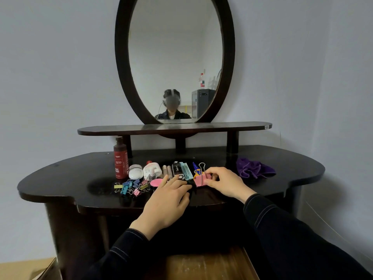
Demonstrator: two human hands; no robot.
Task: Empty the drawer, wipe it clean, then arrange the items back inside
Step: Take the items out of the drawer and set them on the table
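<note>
The drawer (203,265) stands pulled out below the tabletop's near edge. The part of its wooden floor that shows is bare and carries pale streaks. Its contents lie in a row across the middle of the tabletop (60,178), so the step in hand looks like either setting out the last pieces or picking up the first to go back; I cannot tell which. The right hand (224,182) pinches a large pink binder clip (198,181) at the right end of the row, with one wire handle standing up. The left hand (167,201) lies with its fingers spread over a dark object (188,187) just beside the clip. That object blends into the dark wood, so whether it is gripped cannot be told. To do this well, lift the clip by its body rather than the loose handle, and raise it straight up so it does not drag the slim tubes and packets touching it on the left. The small binder clips (131,187) near the near-left of the row are tangled and are better scooped up together. The purple cloth (254,168) lies toward the right edge, within reach for wiping if the streaks mean that is not yet done.
</note>
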